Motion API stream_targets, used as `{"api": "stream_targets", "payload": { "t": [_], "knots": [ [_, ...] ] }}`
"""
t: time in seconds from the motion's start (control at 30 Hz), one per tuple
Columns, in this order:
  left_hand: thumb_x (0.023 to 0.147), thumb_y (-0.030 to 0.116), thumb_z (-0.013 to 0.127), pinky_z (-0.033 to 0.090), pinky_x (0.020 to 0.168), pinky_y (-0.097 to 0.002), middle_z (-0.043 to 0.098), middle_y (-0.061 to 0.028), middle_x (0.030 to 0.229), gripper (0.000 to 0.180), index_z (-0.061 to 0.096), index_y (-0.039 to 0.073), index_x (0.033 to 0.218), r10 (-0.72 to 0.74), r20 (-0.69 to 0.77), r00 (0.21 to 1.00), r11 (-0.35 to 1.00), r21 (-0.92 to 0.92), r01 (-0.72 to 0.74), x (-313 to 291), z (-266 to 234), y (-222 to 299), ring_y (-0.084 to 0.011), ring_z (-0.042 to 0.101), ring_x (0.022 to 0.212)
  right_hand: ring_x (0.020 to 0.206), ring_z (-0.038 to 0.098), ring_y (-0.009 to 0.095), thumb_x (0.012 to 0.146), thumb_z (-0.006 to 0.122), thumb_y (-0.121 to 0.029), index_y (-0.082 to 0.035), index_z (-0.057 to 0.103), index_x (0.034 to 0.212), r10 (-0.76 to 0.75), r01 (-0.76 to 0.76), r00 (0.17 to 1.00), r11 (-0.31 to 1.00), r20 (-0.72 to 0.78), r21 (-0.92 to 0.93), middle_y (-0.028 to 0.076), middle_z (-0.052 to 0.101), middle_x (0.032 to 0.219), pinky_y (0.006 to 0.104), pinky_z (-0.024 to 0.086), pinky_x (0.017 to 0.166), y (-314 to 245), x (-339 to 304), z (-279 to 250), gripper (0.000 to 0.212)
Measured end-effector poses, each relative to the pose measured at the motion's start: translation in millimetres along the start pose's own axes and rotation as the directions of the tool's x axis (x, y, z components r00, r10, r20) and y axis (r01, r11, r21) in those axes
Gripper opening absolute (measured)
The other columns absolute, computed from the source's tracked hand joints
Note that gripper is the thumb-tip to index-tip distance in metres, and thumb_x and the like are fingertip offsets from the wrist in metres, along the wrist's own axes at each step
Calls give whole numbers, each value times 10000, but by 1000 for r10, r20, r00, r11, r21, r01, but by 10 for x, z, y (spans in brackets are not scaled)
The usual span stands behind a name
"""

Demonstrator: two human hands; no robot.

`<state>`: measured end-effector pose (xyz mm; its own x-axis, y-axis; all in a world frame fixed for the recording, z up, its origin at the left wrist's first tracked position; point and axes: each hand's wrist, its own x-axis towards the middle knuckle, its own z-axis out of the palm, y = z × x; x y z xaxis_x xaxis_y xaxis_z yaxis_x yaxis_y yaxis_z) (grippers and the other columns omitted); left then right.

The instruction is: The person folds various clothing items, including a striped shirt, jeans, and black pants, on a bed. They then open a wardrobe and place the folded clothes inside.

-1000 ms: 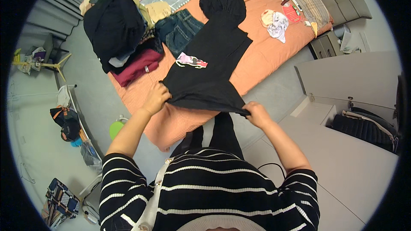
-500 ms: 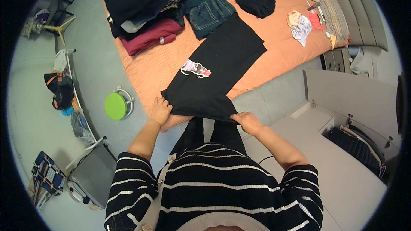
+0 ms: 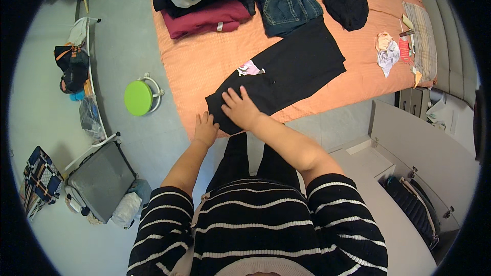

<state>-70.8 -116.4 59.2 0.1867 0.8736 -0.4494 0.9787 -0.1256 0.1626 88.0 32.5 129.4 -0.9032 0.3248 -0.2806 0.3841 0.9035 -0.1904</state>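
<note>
A black garment with a pink-and-white print (image 3: 289,71) lies on the orange bedspread (image 3: 186,66), its near side folded over so that part of the print is covered. My right hand (image 3: 240,110) rests flat on the near left part of the cloth, open, with its fingers spread. Just left of it, my left hand (image 3: 206,130) touches the garment's near left edge. Its fingers are slightly bent and apart, and it looks open. At the far side the garment meets a folded pair of blue jeans (image 3: 284,7).
A pile of clothes with a dark red folded garment (image 3: 204,19) stands at the far left of the bed. Beyond the jeans lies a bunched black garment (image 3: 345,0). A green stool (image 3: 138,98) stands left of the bed; a raised storage panel (image 3: 419,135) is at right.
My right hand has let go of the garment's near right corner and moved left onto the cloth. The near flap now lies folded over, covering part of the print. The view has shifted.
</note>
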Motion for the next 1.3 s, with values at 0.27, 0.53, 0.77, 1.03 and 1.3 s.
{"api": "stream_targets", "payload": {
  "t": [0.27, 0.53, 0.77, 1.03, 1.3],
  "knots": [
    [731, 127, 732, 466, 818, -352, 558, -135, 999, 330, 570, 25, 1000, -645, 1, 764, 489, -768, 414, 202, 425, -13, -288, 559, 926, 1181, 455, 336, 775, 582, -56, -74, 593, 1141, 170, -243, 969, 771, 178, 588, 161, 518, 1230, 442, 363, 1008, -62, -904, 592, 367],
    [731, 298, 779, 526, 764, -433, 541, -212, 1091, 647, 421, -45, 1147, -638, 614, 464, -392, -778, 491, 472, 251, 267, -319, 583, 982, 1170, 441, 367, 773, 670, -115, -28, 448, 1254, 908, -628, 414, 341, -72, 699, 204, 491, 1245, 418, 369, 986, 647, -491, 945, 538],
    [846, 241, 661, 572, 554, -497, 541, -203, 1091, 513, 393, -30, 1189, -576, 639, 510, -495, -769, 404, 511, 93, 392, -349, 624, 875, 1006, 585, 339, 730, 717, -107, 12, 551, 1160, 567, -507, 782, 337, 259, 793, 188, 616, 1077, 350, 456, 880, 1100, -197, 838, 476],
    [913, 131, 547, 536, 488, -370, 593, -142, 1008, 244, 508, 15, 1124, -672, 646, 362, -550, -763, 339, 373, 494, 390, -265, 623, 788, 1041, 557, 336, 750, 686, -84, -54, 555, 1207, 337, -248, 937, 461, 91, 852, 158, 577, 1147, 376, 462, 882, 1290, 76, 678, 477],
    [887, 156, 583, 480, 559, -296, 621, -77, 958, 246, 531, 57, 1106, -591, 714, 376, -691, -688, 222, 482, 90, 626, -210, 613, 709, 1121, 478, 342, 762, 682, -125, -63, 495, 1248, 483, -222, 858, 659, -178, 718, 173, 496, 1215, 409, 398, 965, 1020, -204, 640, 524]
  ]
}}
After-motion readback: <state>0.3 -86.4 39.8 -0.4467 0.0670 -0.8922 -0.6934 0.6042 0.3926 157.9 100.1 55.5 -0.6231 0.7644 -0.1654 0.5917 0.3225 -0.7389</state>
